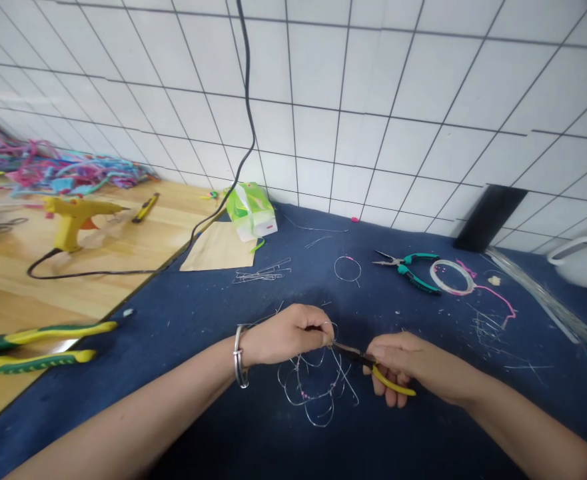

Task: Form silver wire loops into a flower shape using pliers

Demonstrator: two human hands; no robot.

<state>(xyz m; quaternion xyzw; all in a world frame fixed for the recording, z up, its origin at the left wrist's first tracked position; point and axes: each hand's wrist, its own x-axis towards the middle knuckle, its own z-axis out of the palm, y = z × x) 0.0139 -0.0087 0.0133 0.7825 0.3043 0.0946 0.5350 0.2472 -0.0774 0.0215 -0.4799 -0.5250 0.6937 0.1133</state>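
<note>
My left hand (296,333) pinches a looped silver wire shape (318,423) near its top. The shape has petal-like loops around a ring, with small pink bits on it and loose wire ends at its right. From the right, my right hand (396,363) grips needle-nose pliers (392,385) with yellow handles. Their dark jaws point left and reach the wire at my left fingertips; whether they clamp it I cannot tell. A single wire ring (348,269) with a pink spot lies beyond my hands, left of teal-handled pliers (418,268).
Cut wires (263,272) lie near a green tissue pack (251,212). A white spool (452,277) with pink thread and wire scraps (490,327) sit right. At left are yellow-green pliers (48,347), a glue gun (73,220), a cutter (146,208) and pipe cleaners (63,167). A black cable (247,80) hangs down.
</note>
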